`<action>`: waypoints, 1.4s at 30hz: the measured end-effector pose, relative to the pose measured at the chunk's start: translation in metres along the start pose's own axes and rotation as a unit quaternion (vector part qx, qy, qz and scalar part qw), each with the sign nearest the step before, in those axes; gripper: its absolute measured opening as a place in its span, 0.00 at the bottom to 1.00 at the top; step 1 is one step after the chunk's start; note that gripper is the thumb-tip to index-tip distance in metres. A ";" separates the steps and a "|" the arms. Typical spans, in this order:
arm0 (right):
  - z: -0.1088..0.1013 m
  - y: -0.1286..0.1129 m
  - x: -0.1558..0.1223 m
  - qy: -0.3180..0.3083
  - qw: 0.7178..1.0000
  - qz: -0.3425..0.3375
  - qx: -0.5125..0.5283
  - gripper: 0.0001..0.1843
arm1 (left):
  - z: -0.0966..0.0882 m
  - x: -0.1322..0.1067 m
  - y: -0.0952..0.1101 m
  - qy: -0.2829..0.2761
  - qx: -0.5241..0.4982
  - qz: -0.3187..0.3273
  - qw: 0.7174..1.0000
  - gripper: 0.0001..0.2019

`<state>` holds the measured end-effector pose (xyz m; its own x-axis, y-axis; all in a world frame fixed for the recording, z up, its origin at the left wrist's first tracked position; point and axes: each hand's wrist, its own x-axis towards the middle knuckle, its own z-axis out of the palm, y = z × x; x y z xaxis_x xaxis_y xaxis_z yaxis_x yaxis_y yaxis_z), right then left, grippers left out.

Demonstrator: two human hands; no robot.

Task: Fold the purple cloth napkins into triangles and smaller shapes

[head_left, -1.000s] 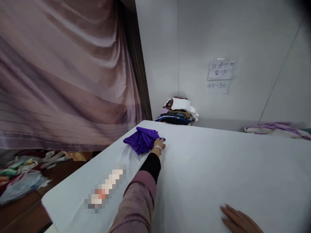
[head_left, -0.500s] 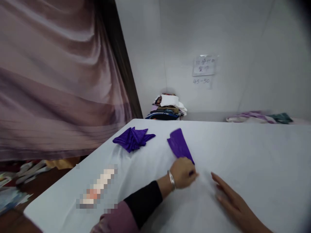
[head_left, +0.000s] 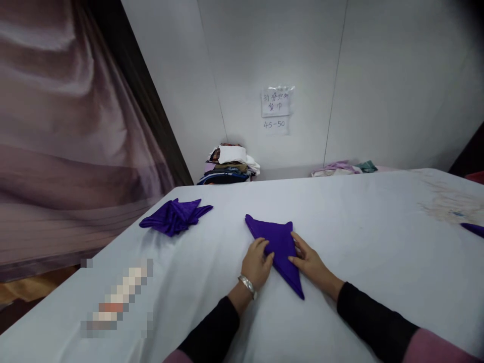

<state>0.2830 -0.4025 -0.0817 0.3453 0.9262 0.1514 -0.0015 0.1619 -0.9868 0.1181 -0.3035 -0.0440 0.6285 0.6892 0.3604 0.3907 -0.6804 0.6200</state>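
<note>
Napkin point(head_left: 274, 234) between left hand point(head_left: 257, 261), right hand point(head_left: 309, 262)

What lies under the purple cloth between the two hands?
The purple cloth lies flat on the white table cover. The left hand and right hand touch its edges; anything beneath is covered.

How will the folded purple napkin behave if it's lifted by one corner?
Probably floppy: the napkin lies flat in thin layers, so its folds would likely fall open. Likely light: the left hand and right hand press it with fingertips only. It may slide on the smooth table cover.
</note>
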 end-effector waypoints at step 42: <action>0.005 -0.012 -0.002 0.036 0.963 -0.060 -0.261 0.10 | 0.029 0.014 -0.004 0.055 0.044 -0.195 0.978 0.25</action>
<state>0.2772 -0.4047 -0.0699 0.3773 0.8825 0.2808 0.5073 0.0567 -0.8599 0.1451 -0.2983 -0.0618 0.3458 0.9199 0.1852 0.6457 -0.3765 0.6644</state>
